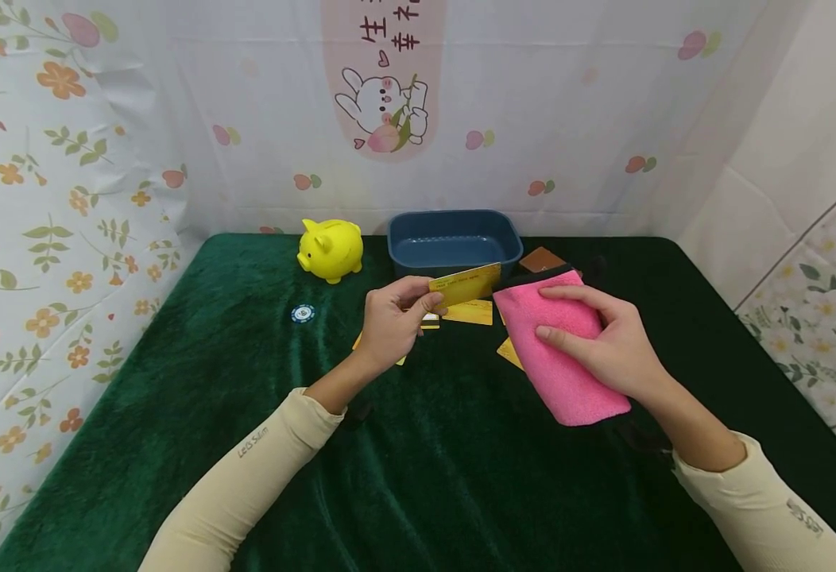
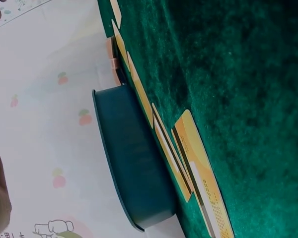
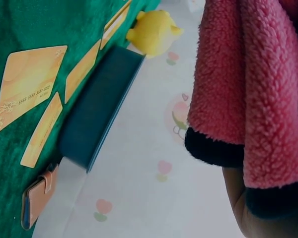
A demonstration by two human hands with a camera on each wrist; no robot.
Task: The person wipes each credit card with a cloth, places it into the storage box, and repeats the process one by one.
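Observation:
In the head view my left hand pinches a gold bank card by its left end, holding it up over the table. My right hand grips a folded pink fleece cloth with a black edge, thumb on the near face. The cloth's black-edged end is close beside the card's right end; whether they touch I cannot tell. Beneath the hands lie several more gold cards, some showing a magnetic stripe. Only part of the left hand shows in the left wrist view, without the held card.
A dark blue basin stands at the back, with a yellow piggy bank to its left and a brown wallet to its right. Nearer on the left lies a poker chip. Dark green cloth covers the table.

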